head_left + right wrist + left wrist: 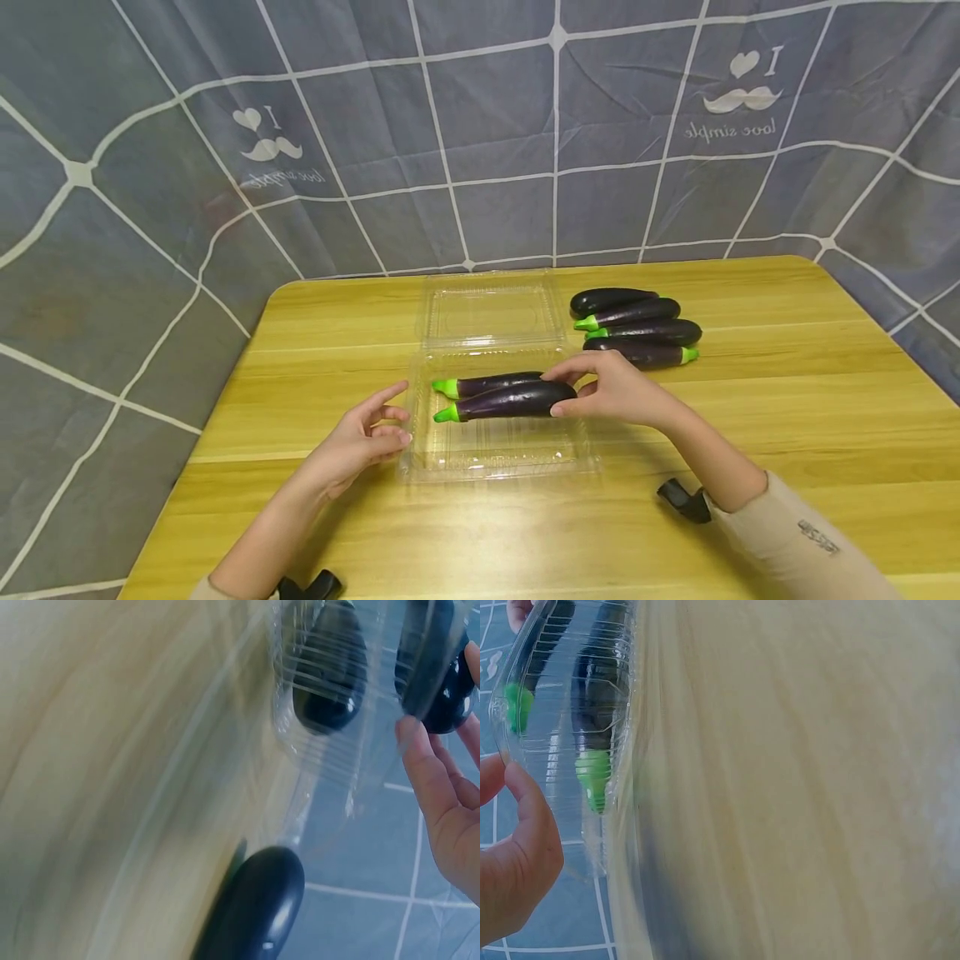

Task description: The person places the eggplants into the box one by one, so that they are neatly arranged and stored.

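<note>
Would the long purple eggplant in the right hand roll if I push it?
The long purple eggplant might roll, since its body looks rounded, probably curving because it narrows toward its green stem. Its glossy skin could be slippery.

Head camera facing forward and down over bench (795,408), wrist cameras close-in, turned sideways, both sharing clear container (491,458).

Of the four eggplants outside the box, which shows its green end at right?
The front eggplant; the middle two show green at left, the back one no clear green.
</note>
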### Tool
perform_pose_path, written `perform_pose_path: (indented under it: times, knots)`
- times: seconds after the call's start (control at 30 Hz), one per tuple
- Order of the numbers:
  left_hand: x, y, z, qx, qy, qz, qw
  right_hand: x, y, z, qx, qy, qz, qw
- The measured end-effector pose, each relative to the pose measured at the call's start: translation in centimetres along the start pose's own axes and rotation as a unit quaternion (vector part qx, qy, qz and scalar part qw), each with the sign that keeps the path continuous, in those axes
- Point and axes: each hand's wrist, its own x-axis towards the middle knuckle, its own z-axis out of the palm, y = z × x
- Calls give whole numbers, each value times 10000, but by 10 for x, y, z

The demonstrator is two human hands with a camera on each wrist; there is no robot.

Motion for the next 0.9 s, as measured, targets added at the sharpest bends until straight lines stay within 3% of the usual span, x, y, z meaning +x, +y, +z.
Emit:
perform_pose_path:
  times: [0.9]
  knots:
    - [-1, 0, 1, 77, 36, -38, 10000, 15, -3, 26, -935, 17, -88, 9956]
